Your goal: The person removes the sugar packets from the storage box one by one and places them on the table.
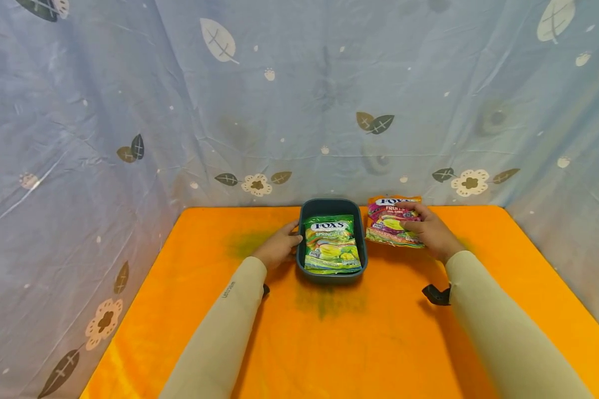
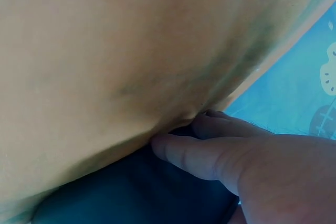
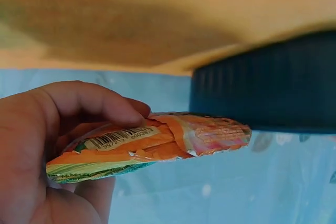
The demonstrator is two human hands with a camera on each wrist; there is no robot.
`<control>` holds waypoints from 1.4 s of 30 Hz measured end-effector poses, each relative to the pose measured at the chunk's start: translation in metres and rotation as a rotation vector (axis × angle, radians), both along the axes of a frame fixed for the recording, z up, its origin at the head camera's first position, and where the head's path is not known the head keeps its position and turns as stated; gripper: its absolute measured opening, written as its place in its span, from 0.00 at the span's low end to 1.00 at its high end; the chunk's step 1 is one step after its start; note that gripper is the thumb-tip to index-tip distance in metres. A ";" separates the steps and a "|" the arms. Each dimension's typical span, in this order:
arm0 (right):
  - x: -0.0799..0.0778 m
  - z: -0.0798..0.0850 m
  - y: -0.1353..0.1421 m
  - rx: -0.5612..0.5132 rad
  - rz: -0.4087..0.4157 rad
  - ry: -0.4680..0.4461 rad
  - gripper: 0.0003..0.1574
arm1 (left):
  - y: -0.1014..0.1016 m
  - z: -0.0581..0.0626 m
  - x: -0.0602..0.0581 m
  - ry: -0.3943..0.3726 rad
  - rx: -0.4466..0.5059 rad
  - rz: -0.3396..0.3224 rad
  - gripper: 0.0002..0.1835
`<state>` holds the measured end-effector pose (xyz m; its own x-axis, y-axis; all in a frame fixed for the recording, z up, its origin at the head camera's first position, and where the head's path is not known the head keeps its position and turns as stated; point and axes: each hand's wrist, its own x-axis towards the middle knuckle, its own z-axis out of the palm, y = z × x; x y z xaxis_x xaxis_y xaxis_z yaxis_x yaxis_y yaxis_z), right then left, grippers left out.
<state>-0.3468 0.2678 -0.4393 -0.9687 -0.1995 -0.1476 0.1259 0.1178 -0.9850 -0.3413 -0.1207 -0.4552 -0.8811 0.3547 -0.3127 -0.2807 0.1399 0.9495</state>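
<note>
A dark blue-grey plastic bin (image 1: 331,279) stands near the back of the table, holding a green candy packet (image 1: 331,244) marked "FOX'S SPRING TEA". At its left side my left hand (image 1: 278,245) grips the wall, thumb by the rim; in the left wrist view, fingers (image 2: 202,156) lie against the bin's outer side. Right of the bin, my right hand (image 1: 431,233) pinches an orange and purple "FOX'S FRUITS" candy packet (image 1: 385,221) by its right side. The right wrist view shows this packet (image 3: 168,137) between thumb and fingers, its barcode visible, apart from the table.
An orange cloth (image 1: 329,343) covers the table. Pale blue curtains (image 1: 304,100) with leaf and flower prints hang close behind the bin and along both sides. Dark straps (image 1: 436,295) sit under the wrists.
</note>
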 end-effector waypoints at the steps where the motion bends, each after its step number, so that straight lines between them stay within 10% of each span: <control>1: 0.000 -0.001 0.001 0.023 0.001 0.005 0.33 | 0.000 0.000 0.000 -0.001 0.002 0.000 0.32; 16: -0.003 -0.020 0.010 0.348 0.082 0.060 0.30 | 0.007 0.003 0.006 0.017 -0.002 -0.007 0.31; 33: -0.006 -0.020 0.016 0.409 0.003 0.078 0.33 | 0.004 -0.001 0.003 0.016 0.010 -0.006 0.31; 42: 0.001 -0.022 0.038 0.245 -0.051 0.064 0.36 | 0.000 -0.003 0.000 -0.008 0.031 -0.003 0.31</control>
